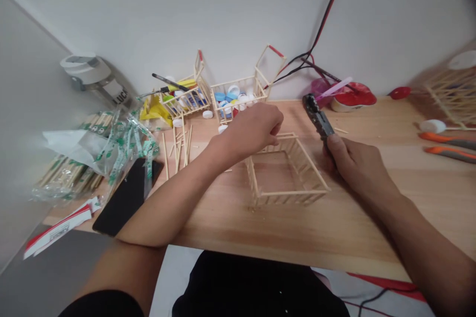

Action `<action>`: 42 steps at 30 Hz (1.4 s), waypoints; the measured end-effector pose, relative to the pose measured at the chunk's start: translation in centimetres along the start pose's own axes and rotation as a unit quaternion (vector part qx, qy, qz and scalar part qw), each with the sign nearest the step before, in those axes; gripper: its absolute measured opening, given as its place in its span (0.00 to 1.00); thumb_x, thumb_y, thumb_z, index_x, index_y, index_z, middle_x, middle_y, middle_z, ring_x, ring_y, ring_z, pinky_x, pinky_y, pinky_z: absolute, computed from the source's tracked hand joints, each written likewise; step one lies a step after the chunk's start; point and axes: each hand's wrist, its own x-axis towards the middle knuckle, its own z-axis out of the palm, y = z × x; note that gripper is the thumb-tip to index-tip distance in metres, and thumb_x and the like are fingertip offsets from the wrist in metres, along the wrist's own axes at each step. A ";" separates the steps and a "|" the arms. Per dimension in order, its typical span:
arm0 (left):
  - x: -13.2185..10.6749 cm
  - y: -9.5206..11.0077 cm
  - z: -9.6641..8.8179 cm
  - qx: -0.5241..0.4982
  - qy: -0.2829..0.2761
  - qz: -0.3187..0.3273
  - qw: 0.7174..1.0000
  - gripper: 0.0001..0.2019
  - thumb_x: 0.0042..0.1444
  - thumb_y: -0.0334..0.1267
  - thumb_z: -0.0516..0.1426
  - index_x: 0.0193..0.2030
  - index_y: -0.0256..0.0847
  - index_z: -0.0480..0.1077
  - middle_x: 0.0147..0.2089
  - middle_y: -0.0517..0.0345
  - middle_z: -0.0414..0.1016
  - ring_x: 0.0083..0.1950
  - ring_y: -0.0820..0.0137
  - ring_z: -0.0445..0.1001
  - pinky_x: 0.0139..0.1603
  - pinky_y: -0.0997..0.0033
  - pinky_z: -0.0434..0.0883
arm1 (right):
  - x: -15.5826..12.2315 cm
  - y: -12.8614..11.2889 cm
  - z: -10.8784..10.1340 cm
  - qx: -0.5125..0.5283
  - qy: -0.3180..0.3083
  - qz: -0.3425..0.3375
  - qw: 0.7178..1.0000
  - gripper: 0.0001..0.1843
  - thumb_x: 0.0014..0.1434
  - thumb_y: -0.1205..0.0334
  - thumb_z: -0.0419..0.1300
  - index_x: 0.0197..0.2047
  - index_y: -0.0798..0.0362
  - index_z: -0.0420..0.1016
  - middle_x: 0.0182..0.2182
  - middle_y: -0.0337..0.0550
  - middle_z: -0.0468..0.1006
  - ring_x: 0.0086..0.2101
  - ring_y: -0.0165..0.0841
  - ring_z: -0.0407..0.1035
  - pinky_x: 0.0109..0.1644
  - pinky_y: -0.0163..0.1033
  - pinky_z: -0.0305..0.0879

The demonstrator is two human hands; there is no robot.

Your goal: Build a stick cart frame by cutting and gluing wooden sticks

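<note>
Open stick basket (293,192) on the wooden counter (238,225), between the two hands, which are held well apart. The left hand (258,126), fingers curled, is at the basket's far left corner; whether it grips anything cannot be told. The right hand (349,158), right of the basket, is clamped on a dark tool (319,121). Behind: a left stick cart (191,105) and a middle stick cart (257,86), both carrying coloured caps. Left: loose sticks (178,151).
</note>
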 end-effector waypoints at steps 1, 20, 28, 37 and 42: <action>0.0 0.0 0.2 0.005 0.001 -0.001 1.000 0.06 0.49 0.24 0.56 0.26 0.37 0.68 0.27 0.59 0.69 0.32 0.71 0.65 0.36 0.67 0.58 | 0.0 0.0 0.0 0.003 -0.001 0.001 1.000 0.38 0.61 0.26 0.32 0.23 0.49 0.62 0.18 0.42 0.68 0.25 0.37 0.64 0.31 0.41 0.54; -0.7 1.0 -0.1 0.054 0.027 0.023 0.998 0.09 0.56 0.26 0.52 0.27 0.38 0.68 0.28 0.57 0.70 0.33 0.70 0.66 0.39 0.67 0.62 | -0.1 -0.1 0.0 0.015 -0.009 -0.005 1.000 0.36 0.65 0.30 0.36 0.24 0.50 0.62 0.19 0.40 0.67 0.24 0.34 0.61 0.32 0.40 0.52; -0.5 0.3 0.2 0.051 0.011 0.021 0.998 0.08 0.52 0.23 0.53 0.27 0.38 0.67 0.29 0.58 0.71 0.32 0.70 0.65 0.37 0.67 0.59 | -0.1 -0.2 -0.1 0.008 -0.004 -0.013 1.000 0.36 0.64 0.29 0.35 0.23 0.49 0.61 0.19 0.41 0.68 0.24 0.34 0.61 0.30 0.40 0.52; -0.1 0.0 0.6 0.041 0.010 0.017 0.999 0.05 0.51 0.25 0.54 0.27 0.38 0.67 0.29 0.59 0.69 0.32 0.71 0.64 0.34 0.67 0.56 | 0.0 -0.3 0.0 0.010 0.001 -0.015 1.000 0.35 0.64 0.30 0.35 0.23 0.49 0.61 0.18 0.41 0.67 0.24 0.35 0.62 0.30 0.40 0.52; -0.1 0.2 0.5 0.034 0.004 0.006 0.999 0.07 0.50 0.24 0.52 0.27 0.39 0.66 0.28 0.58 0.69 0.32 0.70 0.64 0.34 0.67 0.55 | -0.1 -0.4 -0.1 0.010 -0.005 -0.009 1.000 0.36 0.64 0.29 0.36 0.23 0.50 0.61 0.19 0.42 0.68 0.24 0.35 0.62 0.30 0.39 0.53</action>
